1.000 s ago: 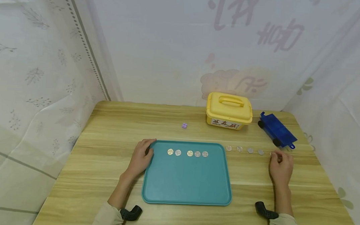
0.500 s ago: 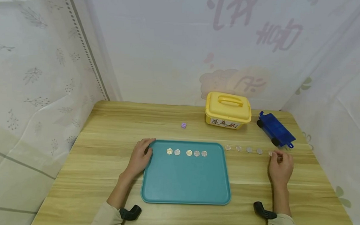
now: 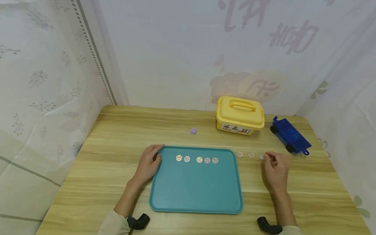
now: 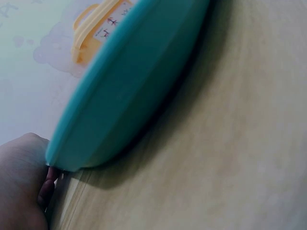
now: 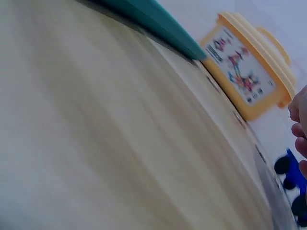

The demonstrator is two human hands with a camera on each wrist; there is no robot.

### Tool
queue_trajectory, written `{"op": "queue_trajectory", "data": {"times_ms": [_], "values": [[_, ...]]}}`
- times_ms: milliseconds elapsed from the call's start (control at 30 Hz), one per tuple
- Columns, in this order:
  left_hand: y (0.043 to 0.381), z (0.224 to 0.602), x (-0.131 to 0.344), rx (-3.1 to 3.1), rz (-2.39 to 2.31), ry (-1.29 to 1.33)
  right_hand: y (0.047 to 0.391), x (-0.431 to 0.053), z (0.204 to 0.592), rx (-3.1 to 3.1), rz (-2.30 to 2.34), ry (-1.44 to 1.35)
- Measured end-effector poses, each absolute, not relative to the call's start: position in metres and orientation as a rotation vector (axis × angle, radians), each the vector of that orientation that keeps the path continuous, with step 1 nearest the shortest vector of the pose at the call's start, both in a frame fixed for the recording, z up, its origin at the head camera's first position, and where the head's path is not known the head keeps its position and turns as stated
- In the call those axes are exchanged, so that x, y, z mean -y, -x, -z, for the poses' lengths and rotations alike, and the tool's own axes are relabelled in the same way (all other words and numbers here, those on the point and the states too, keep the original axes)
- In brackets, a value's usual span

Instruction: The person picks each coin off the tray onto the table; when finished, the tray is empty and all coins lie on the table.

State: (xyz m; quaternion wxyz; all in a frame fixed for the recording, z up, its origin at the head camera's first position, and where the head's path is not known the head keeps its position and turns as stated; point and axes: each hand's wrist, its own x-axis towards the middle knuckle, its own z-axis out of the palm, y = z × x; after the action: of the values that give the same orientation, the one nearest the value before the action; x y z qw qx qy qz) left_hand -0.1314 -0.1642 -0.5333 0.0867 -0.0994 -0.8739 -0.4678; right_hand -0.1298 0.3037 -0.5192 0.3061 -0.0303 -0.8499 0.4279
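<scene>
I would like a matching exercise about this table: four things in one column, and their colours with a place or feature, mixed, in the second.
Things
1. tray
2. small brick
3. box
4. wheeled cart

Descriptions (sides as in the head view)
A. yellow, with a handle on top
B. blue, right of the box
C. teal, with five coins on it
D. purple, left of the box

Pairs: 1-C, 2-D, 3-A, 4-B

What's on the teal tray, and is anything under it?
On the teal tray lie five coins in a row near its far edge, two golden and three silvery. The left hand touches its far left corner. Anything beneath the tray is covered.
</scene>
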Motion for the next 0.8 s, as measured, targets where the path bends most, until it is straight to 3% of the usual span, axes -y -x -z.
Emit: {"op": "queue_trajectory", "data": {"times_ms": [800], "values": [[0.131,0.532,0.164,2.635,1.387,0.271,0.126,-0.202,0.509,2.573,-1.159,-0.319]]}}
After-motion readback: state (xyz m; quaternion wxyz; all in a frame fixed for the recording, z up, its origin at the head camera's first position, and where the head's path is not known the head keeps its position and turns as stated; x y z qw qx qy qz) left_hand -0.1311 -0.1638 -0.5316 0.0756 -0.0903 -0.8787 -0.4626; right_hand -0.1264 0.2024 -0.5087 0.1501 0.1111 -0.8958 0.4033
